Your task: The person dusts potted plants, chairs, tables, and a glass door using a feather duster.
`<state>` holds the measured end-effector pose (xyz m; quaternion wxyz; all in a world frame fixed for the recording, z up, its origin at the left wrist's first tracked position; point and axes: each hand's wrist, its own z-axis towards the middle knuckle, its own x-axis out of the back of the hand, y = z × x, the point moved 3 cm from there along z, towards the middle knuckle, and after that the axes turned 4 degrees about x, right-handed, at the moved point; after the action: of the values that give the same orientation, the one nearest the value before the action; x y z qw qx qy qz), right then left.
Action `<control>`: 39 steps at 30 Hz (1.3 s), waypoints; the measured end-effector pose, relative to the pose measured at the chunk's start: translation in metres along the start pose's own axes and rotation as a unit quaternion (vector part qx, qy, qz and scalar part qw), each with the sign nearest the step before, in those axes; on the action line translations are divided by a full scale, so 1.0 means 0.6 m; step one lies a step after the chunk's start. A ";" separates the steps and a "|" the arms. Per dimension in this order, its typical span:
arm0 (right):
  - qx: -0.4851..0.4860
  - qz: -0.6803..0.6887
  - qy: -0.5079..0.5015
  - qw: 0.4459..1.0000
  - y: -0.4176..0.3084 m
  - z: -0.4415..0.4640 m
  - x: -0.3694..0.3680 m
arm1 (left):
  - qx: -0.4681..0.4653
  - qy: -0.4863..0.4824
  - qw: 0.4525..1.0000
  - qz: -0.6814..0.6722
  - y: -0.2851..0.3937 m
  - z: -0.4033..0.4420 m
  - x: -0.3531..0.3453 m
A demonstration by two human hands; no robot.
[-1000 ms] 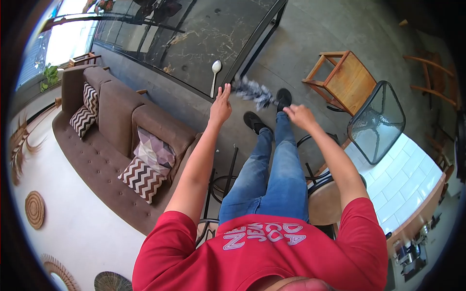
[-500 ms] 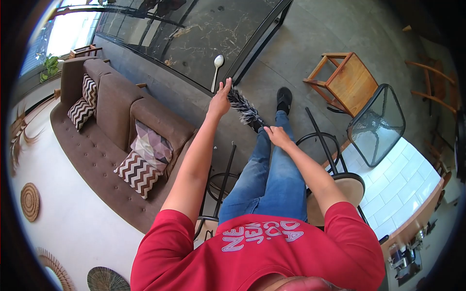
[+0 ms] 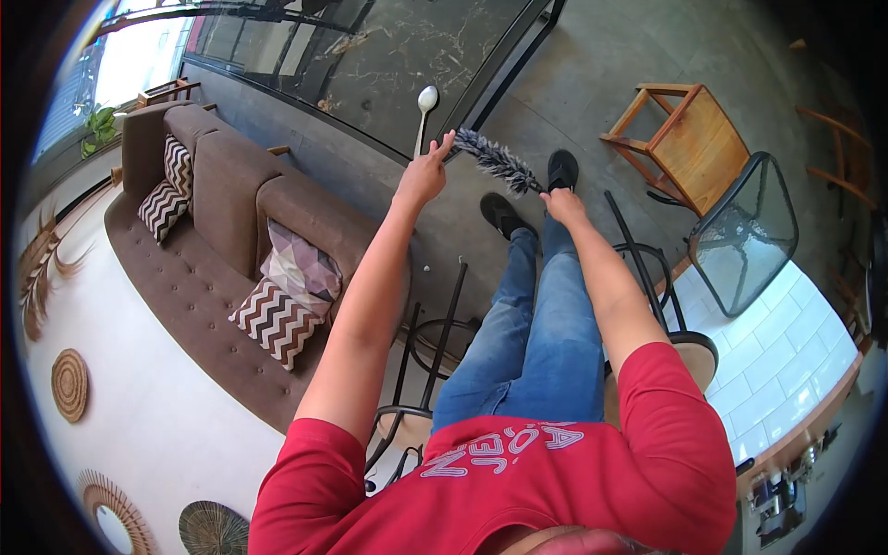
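Your right grip (image 3: pixel 562 205) is curled round the handle of the duster (image 3: pixel 498 161), whose fluffy end is beside your left grip (image 3: pixel 427 176), fingers stretched out, contact unclear. Nearby, a spoon (image 3: pixel 426 99) shows against the desk (image 3: pixel 379 106).

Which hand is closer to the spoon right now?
Left. The left hand is by the handle end of the spoon; contact is unclear. The right hand is farther to the right, gripping the duster.
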<state>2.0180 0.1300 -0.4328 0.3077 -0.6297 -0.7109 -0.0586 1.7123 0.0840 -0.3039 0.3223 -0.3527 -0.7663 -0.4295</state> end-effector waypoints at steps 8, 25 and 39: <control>-0.022 -0.027 0.039 0.999 0.016 0.031 0.031 | 0.035 0.002 0.999 -0.002 0.020 -0.015 0.003; -0.061 -0.015 0.076 0.995 0.064 0.062 0.085 | 0.017 -0.027 0.999 0.043 0.044 -0.027 -0.034; -0.049 -0.015 0.070 0.996 0.091 0.085 0.168 | -0.074 0.037 0.989 0.121 0.067 0.051 -0.004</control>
<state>2.0487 0.2514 -0.4390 0.3248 -0.6276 -0.6932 -0.1415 1.7406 0.1258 -0.3017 0.3732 -0.4491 -0.6718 -0.4558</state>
